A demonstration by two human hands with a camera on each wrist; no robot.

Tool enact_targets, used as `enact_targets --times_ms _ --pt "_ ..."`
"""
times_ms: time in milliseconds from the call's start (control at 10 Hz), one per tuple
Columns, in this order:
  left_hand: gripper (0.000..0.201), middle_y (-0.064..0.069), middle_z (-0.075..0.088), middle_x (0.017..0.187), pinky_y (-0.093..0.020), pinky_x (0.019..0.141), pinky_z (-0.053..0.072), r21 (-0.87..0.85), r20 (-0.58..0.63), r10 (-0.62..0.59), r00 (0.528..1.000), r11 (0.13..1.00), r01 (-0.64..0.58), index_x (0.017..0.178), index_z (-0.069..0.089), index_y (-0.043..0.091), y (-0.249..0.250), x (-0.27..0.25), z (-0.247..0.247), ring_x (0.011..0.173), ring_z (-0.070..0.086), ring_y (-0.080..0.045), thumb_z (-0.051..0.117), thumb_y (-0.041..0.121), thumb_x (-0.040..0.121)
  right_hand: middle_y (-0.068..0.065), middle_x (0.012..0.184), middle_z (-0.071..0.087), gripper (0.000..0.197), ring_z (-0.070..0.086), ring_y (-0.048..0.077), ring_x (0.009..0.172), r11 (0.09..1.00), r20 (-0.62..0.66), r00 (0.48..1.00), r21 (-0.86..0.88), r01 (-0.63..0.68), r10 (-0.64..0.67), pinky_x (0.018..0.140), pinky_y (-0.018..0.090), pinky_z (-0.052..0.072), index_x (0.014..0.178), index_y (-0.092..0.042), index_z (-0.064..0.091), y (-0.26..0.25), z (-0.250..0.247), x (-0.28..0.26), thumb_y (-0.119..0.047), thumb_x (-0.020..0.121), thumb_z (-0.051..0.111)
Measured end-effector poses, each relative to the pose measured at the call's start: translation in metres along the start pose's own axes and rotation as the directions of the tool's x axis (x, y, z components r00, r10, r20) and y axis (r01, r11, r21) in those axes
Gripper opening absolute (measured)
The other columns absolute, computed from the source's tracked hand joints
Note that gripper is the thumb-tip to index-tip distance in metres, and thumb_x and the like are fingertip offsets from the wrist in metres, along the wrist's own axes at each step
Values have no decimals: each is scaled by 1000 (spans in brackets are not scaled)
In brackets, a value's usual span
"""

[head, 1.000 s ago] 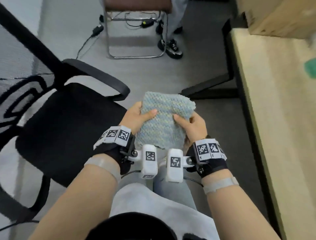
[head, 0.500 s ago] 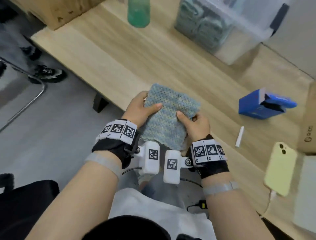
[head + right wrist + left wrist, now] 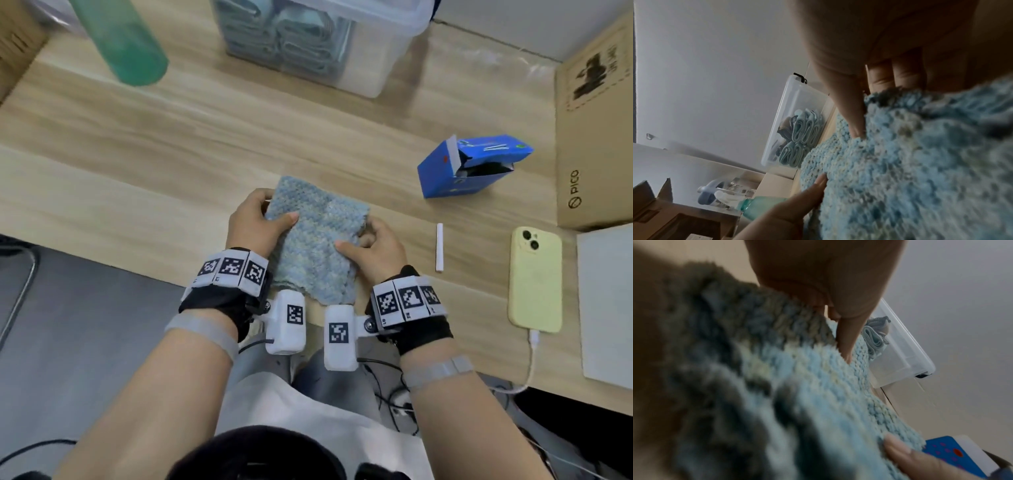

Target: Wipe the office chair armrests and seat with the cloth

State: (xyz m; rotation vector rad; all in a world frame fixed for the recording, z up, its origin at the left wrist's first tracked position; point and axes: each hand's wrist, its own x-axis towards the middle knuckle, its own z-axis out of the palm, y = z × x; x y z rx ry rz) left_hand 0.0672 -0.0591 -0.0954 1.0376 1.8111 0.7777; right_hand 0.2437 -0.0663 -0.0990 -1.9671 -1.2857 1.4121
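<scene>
Folded knitted cloth [image 3: 317, 240] held in both hands above the near edge of a wooden desk [image 3: 171, 137].

The left hand [image 3: 255, 224] grips the cloth's left side, thumb curled over the top face and fingers hidden beneath; the right hand [image 3: 375, 251] grips the right side likewise, thumb on top, fingers curled at the folded edge. The wrist views confirm each thumb pressed into the pile. The cloth appears thick, soft and light, with a fuzzy surface unlikely to slip; being limp, it probably droops and unfolds wherever unsupported, as its loose lower edge suggests. A firm hold is best taken across the folded layers together, keeping a flat pad under the palm for wiping. The chair is out of view. On the desk stand a clear bin [image 3: 318, 44] of folded cloths, a blue box [image 3: 469, 171] and a yellow phone [image 3: 534, 277].
</scene>
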Motion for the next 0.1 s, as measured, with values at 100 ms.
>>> enact_targets --times_ms 100 --pt "25 -3 64 93 -32 74 46 55 6 6 1000 998 -6 90 59 15 2 6 -7 84 58 -19 74 24 71 1 100 56 60 54 18 98 998 -70 998 -57 -3 -1 83 28 42 126 -15 44 -12 -6 0 -23 74 73"
